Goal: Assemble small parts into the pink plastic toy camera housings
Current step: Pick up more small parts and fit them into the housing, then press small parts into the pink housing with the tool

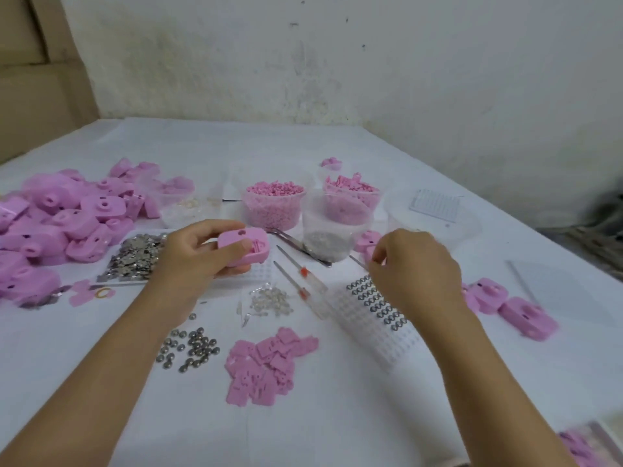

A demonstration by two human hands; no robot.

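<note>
A white cloth covers the table, which stands against a scuffed white wall, and we place everything by the tub of pink pellets at its middle. Far left of that tub lies a heap of pink housings, which we take for stock waiting for parts, with a tray of small metal plates nearer the tub and within easy reach. Just left of the tub and in front of it, the left hand grips one housing, fingers curled under it and thumb across its top. It is raised off the cloth, its open face seemingly turned rightward, presumably so a part can go in. Well in front of the tub lie loose steel balls and a pile of flat pink plates, and two screwdrivers lie closer to it. Right of the tub and in front of it, the right hand hovers over the far end of a white tray of metal rings. Its fingertips are bunched as if picking one, but we cannot tell whether they hold anything. Farther right sit a few set-aside housings, likely finished.
</note>
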